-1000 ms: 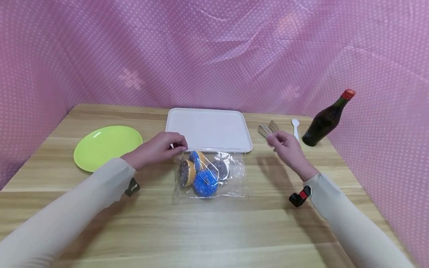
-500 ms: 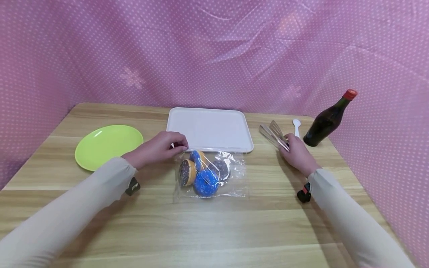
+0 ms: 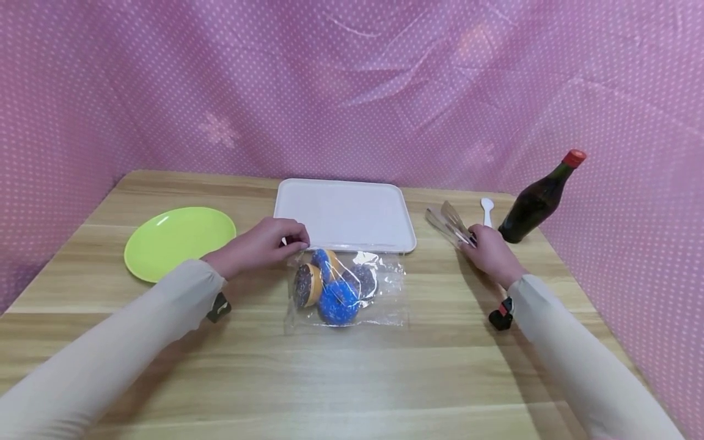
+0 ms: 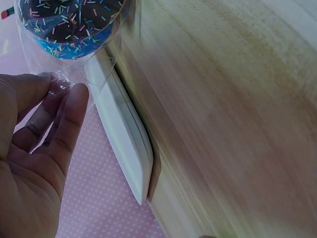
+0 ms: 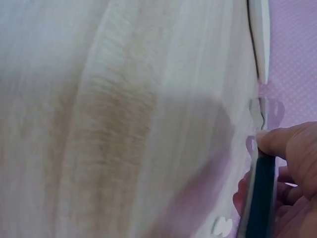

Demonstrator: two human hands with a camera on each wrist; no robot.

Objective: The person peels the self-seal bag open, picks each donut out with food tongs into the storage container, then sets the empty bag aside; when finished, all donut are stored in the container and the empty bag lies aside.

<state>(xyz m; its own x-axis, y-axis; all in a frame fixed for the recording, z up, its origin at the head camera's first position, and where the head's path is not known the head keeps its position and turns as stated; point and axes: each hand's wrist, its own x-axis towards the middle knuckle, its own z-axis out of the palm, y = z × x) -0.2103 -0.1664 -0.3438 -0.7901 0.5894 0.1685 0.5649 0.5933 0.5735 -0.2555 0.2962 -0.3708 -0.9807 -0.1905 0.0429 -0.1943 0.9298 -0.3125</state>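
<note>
My left hand (image 3: 267, 242) pinches the upper left corner of a clear plastic bag (image 3: 387, 305). In the left wrist view, the bag's film is bunched between the thumb and fingers (image 4: 74, 114). Several toy doughnuts lie in the bag, among them a blue-iced doughnut (image 3: 338, 302) and a brown-iced doughnut (image 3: 306, 285). On the right, my right hand (image 3: 491, 253) grips metal tongs (image 3: 442, 221) near their handle end, with the tips pointing to the back left. The right wrist view shows the dark handle (image 5: 262, 193) of the tongs in that hand; their far end is blurred.
Behind the bag lies a white tray (image 3: 341, 214). A green plate (image 3: 176, 241) sits to the left of my left hand. Just beyond my right hand are a white spoon (image 3: 487, 209), its lower part hidden, and a dark bottle (image 3: 532, 208) with a red cap. A pink dotted cloth surrounds the table.
From above the tongs, my right hand has come down and to the right and taken hold of their handle end. The left hand and the bag have stayed in place.
</note>
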